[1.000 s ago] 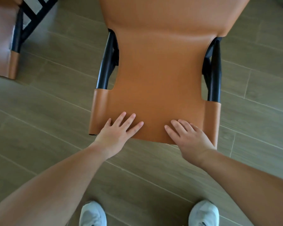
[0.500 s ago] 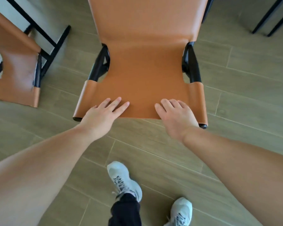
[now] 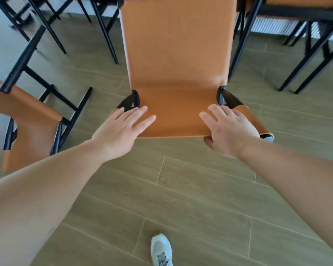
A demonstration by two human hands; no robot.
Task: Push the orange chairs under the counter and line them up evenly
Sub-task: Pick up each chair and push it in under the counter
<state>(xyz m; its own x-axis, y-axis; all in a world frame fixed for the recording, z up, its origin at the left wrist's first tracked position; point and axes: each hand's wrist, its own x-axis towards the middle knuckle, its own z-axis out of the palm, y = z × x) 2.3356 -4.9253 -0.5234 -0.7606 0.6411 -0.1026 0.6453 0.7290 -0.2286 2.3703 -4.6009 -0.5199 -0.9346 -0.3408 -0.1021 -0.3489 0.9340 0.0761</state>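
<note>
An orange leather chair (image 3: 177,60) with a black frame stands in front of me, its backrest top nearest to me. My left hand (image 3: 121,129) lies flat on the left of that top edge, fingers straight. My right hand (image 3: 229,129) holds the right of the edge, fingers over the top and thumb beneath it. A second orange chair (image 3: 31,127) stands to the left, turned at an angle. Part of a third orange chair (image 3: 300,1) shows at the upper right.
Black chair legs (image 3: 104,31) crowd the upper left, and more black legs (image 3: 311,54) slant at the upper right. A white ribbed panel (image 3: 273,26) runs along the back. The floor is wood-look tile. My white shoe (image 3: 161,250) is at the bottom.
The middle chair has slid away from me toward the back under both hands. I stepped forward, bringing more chair legs into view. My right thumb now hooks under the backrest edge.
</note>
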